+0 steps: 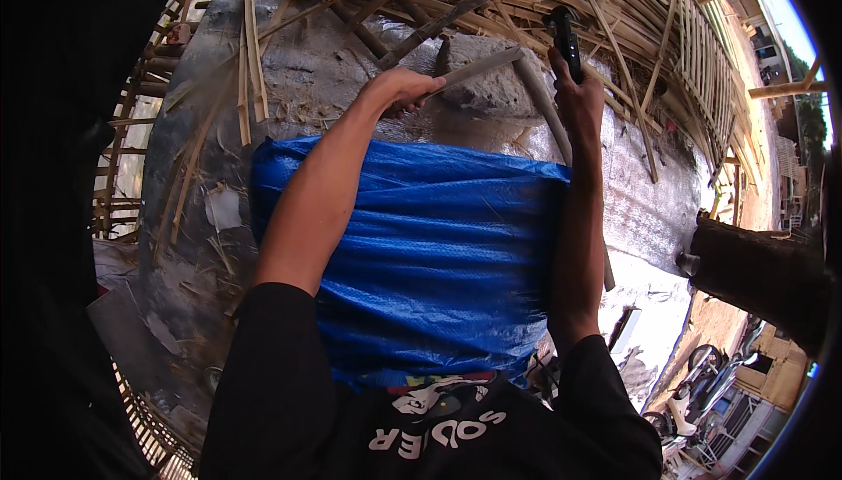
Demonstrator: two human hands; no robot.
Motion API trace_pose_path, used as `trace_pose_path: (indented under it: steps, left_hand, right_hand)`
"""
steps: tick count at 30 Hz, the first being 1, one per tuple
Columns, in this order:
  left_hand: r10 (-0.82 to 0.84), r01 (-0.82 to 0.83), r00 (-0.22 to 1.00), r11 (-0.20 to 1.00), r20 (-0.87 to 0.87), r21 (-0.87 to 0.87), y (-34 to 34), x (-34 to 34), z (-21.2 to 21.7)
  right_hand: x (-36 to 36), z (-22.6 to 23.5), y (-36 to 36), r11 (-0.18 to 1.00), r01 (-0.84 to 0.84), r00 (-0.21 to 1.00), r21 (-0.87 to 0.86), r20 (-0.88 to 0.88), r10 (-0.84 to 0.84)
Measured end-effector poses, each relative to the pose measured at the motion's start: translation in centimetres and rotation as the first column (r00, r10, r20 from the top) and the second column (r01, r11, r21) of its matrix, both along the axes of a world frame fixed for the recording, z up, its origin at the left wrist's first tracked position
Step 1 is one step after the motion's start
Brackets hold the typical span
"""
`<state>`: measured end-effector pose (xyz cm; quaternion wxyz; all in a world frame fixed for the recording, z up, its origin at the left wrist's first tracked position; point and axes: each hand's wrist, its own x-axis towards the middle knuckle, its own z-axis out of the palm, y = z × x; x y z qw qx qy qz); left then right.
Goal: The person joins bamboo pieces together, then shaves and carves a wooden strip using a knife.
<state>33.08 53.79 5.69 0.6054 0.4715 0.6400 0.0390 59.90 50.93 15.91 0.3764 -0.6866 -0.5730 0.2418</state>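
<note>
My left hand (408,91) is closed round one end of a flat greyish strip (482,67), which looks like split bamboo and slants up to the right. Its far end meets a longer greyish stick (545,104) that runs down behind my right forearm; I cannot tell whether the two are one bent piece. Raised on the right, my right hand (579,94) grips a black-handled tool (567,41) pointing away from me, its kind unclear. Below the strip sits a rough grey stone block (487,76). A blue tarpaulin (438,243) covers my lap between the forearms.
Split bamboo strips (693,85) and poles are heaped along the far side. More loose strips (252,68) lie at the left on a silvery ground sheet (307,63). A thick dark post or log (754,274) juts in from the right, with a motorbike (702,392) beyond.
</note>
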Motion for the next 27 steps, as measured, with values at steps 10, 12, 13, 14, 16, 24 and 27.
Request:
trace_pose_path:
  steps: [10, 12, 13, 14, 16, 24, 27]
  left_hand:
    - [-0.102, 0.102, 0.995, 0.993, -0.006, 0.053, 0.1, 0.4, -0.3]
    - [-0.132, 0.134, 0.991, 0.989, -0.031, 0.065, -0.9, 0.2, -0.5]
    - [-0.115, 0.117, 0.992, 0.991, -0.045, 0.058, -0.8, 0.5, -0.1]
    - [-0.106, 0.110, 0.993, 0.992, -0.056, 0.058, -0.4, 1.1, -0.1]
    - [-0.095, 0.097, 0.995, 0.993, -0.026, 0.072, 0.4, 1.2, -0.6]
    - [-0.059, 0.062, 0.998, 0.988, -0.027, 0.144, 2.2, 0.1, -1.8]
    - [-0.089, 0.096, 0.994, 0.987, -0.061, 0.131, 2.8, -0.4, -1.8]
  right_hand:
    - [0.8, -3.5, 0.4, 0.999, 0.022, 0.999, 0.025, 0.024, -0.022]
    - [-1.0, -0.1, -1.0, 0.968, 0.118, 0.982, 0.220, -0.169, -0.082]
    - [-1.6, 0.4, -1.5, 0.944, 0.122, 0.927, 0.307, -0.376, 0.002]
    - [-0.9, -0.9, -1.4, 0.941, 0.117, 0.935, 0.318, -0.354, 0.003]
    - [1.8, -4.6, 1.1, 0.999, 0.049, 0.993, 0.022, 0.105, -0.051]
    - [-0.1, -4.4, 2.4, 0.950, -0.032, 0.980, 0.310, -0.179, 0.091]
    - [-1.4, -6.5, 2.3, 0.988, 0.031, 0.895, -0.154, 0.444, 0.041]
